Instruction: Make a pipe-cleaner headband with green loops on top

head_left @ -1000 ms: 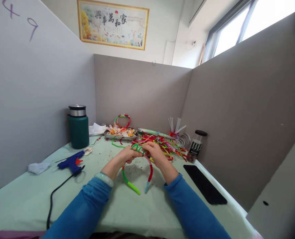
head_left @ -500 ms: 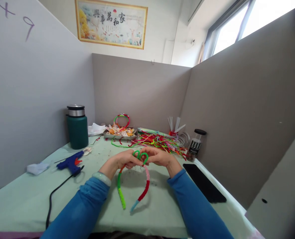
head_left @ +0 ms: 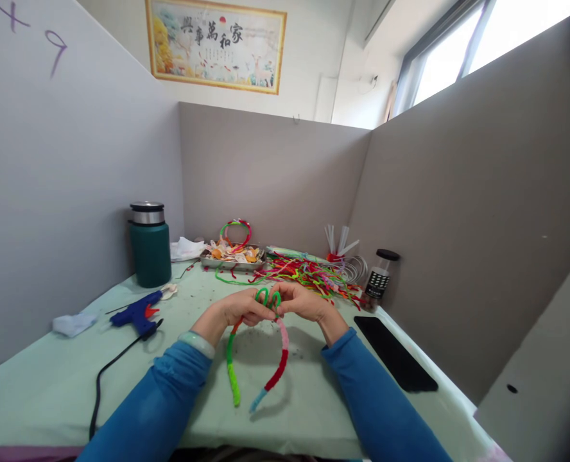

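Observation:
A headband [head_left: 282, 359] wrapped in pink, red, light blue, green and orange pipe cleaner hangs with its two ends toward me. My left hand [head_left: 246, 308] is closed on the top of its arch. Two loops of green pipe cleaner [head_left: 262, 294] stand up from that spot, between my hands. The fingertips of my right hand [head_left: 300, 300] pinch the right loop. My fingers hide the place where the loops meet the headband.
At left are a blue glue gun [head_left: 138, 314] with its cord, a white tissue [head_left: 74, 325] and a green flask [head_left: 150, 247]. Behind lie a metal tray [head_left: 232, 264] of cut pieces and a pipe cleaner pile [head_left: 309, 273]. A jar [head_left: 377, 282] and black pad [head_left: 395, 354] are at right.
My right fingers have moved slightly left, and the right green loop looks narrower and closer to the left one. My left hand and the headband have hardly moved.

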`<state>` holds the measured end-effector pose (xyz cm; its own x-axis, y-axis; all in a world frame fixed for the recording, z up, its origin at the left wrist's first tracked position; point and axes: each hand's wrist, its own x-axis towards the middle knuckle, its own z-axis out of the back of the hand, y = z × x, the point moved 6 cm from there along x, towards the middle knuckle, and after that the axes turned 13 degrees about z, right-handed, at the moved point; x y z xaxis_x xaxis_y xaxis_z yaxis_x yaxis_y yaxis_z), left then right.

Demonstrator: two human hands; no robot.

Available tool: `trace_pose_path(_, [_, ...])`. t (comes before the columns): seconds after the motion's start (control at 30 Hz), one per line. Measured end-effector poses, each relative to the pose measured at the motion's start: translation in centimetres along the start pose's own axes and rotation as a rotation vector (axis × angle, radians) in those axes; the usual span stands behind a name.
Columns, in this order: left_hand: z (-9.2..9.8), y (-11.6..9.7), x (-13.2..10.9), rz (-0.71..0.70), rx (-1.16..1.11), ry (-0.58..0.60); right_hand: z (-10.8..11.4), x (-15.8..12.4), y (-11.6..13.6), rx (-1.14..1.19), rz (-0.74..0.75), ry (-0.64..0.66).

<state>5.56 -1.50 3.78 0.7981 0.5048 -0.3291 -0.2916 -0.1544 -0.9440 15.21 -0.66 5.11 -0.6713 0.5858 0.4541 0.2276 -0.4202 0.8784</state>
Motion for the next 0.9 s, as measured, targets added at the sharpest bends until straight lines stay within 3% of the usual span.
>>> trace_pose_path(0.47, [1.4,0.2,0.4,-0.021,-0.065,-0.164,1.6,0.1,0.0,-0.311,0.042,-0.191])
trace_pose_path(0.6, [1.8,0.1,0.4,-0.034,-0.045,-0.274,2.1,0.1,0.5,-0.428,0.066,-0.256])
trace_pose_path(0.9, [2.5,-0.3,0.5,-0.13,-0.009,-0.416,2.6,0.1,0.7,-0.463,0.068,-0.335])
